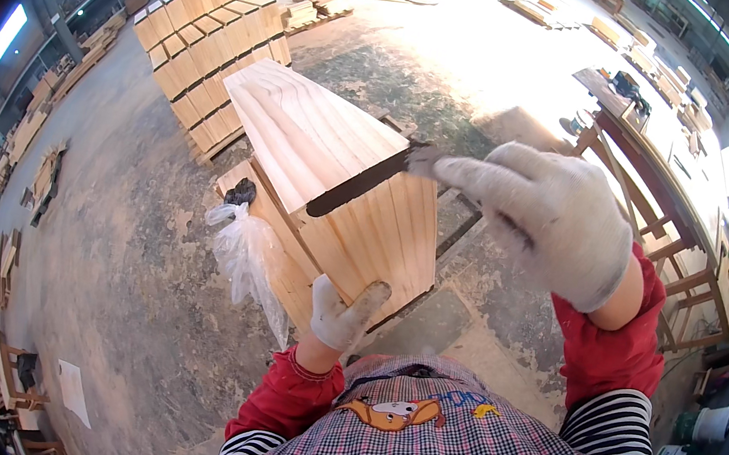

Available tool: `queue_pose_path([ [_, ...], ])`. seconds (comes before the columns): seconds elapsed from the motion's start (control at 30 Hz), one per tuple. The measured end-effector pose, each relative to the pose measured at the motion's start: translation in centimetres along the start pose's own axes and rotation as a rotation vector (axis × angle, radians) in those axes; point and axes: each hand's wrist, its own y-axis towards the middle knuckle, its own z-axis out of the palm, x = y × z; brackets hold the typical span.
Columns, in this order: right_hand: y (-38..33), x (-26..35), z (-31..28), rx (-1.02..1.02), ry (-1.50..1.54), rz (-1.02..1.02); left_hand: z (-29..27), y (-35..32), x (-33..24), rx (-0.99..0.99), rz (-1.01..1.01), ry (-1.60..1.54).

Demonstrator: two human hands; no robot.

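Observation:
A pale wooden box (387, 230) with tapered boards stands in front of me. A dark brown-black strip (356, 188) runs along its near upper edge, below the lid-like top board (309, 124). My right hand (559, 221), in a white glove, reaches to the strip's right end with its leading finger stretched out. That fingertip is stained dark and blurred; no tool shows in the hand. My left hand (344, 312), also gloved, grips the lower left of the near face, thumb on the front and fingers at the side edge. The thumb is smudged dark.
Left of the box, a wooden board (275, 243) bears a clear plastic bag (244, 244) and a dark lump (240, 192). Stacked wooden boxes (213, 51) stand beyond. On the right is a wooden workbench (696, 225); buckets (712, 423) stand at lower right.

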Motion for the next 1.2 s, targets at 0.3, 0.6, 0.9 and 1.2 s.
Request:
queue_pose_path([
  [0.3,-1.5,0.8,0.9,-0.035,0.127,0.153,-0.3,-0.3,0.6,-0.006,0.03,0.01],
  [0.6,-1.0,-0.5,3.5,-0.262,0.282,0.107,-0.1,-0.5,-0.4,0.004,-0.041,-0.089],
  [0.9,-0.8,2.5,1.2,-0.075,0.095,0.085,-0.8,-0.5,0.5,0.015,-0.024,-0.016],
  [1.2,-1.4,2.0,-1.0,0.001,0.039,0.177,-0.4,-0.9,0.1,-0.025,-0.047,-0.056],
])
